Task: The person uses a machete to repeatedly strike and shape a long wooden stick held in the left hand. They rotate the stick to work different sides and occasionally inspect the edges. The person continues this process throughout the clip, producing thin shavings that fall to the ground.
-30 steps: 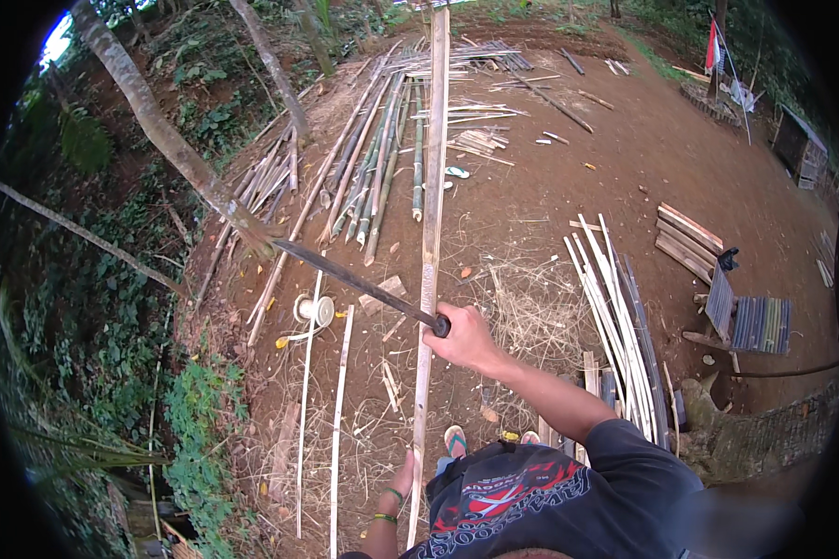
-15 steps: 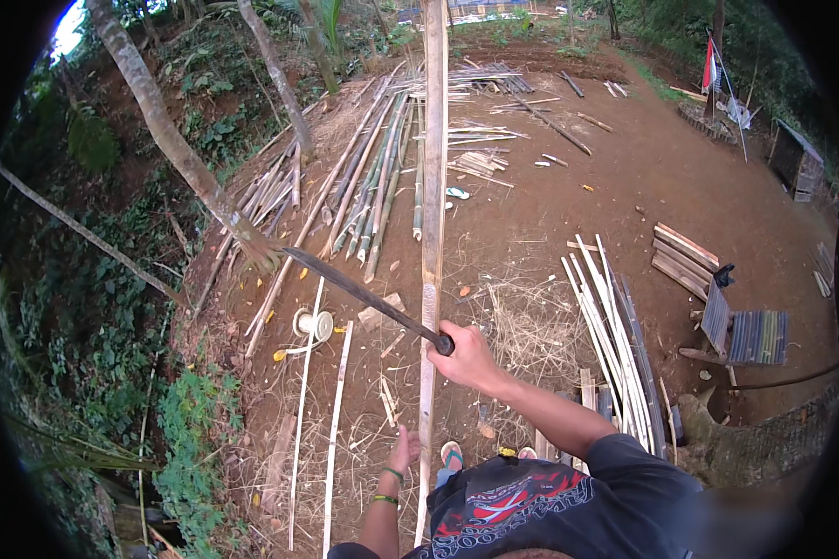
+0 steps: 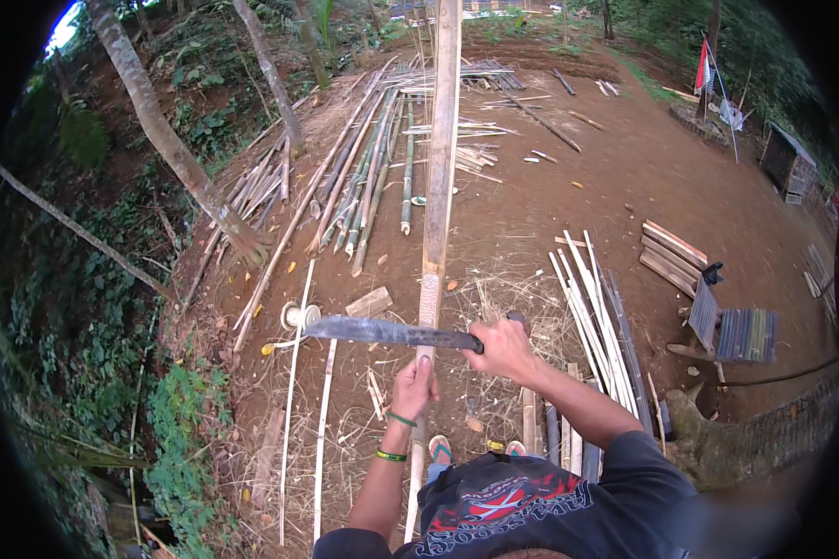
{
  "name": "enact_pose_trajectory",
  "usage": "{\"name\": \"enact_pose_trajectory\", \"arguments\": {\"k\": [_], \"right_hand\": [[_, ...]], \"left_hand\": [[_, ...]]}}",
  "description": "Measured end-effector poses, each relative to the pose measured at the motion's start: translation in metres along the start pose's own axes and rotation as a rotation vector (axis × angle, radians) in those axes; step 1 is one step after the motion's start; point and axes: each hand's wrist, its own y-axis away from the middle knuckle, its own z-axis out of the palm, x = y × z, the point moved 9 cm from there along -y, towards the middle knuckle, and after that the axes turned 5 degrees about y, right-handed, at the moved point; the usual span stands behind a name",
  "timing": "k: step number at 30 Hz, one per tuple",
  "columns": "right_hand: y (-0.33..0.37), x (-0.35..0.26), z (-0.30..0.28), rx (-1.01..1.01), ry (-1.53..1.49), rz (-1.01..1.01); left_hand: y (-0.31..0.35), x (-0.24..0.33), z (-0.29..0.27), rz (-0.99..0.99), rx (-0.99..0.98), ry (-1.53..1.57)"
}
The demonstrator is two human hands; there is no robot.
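While your right hand (image 3: 505, 352) is wrapped round the machete's dark handle (image 3: 518, 320), its long, mottled metal blade (image 3: 373, 331) crosses the flat, brown bamboo strip (image 3: 439, 186); your left hand (image 3: 414, 387) curls snugly round that strip just below.

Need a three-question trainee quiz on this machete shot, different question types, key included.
1. Which grip holds the machete?
2. True or false: the machete's tip points to the right.
3. In the picture, the left grip is on the long slat: (a) above the machete; (b) below the machete; (c) right of the machete.

Key: 1. The right grip. 2. False; it points left. 3. (b).
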Motion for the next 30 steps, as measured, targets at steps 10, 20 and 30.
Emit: {"name": "enact_pose_trajectory", "arguments": {"k": [10,20,30], "right_hand": [[-0.025,0.043,-0.056,0.167,0.295,-0.221],[-0.05,0.098,-0.045,0.159,0.324,0.024],[-0.08,0.132,-0.03,-0.05,0.209,0.277]], "left_hand": [[0.025,0.042,0.02,0.003,0.016,0.031],[0.042,0.032,0.023,-0.161,0.053,0.039],[0.06,0.011,-0.009,-0.201,0.144,-0.092]]}}
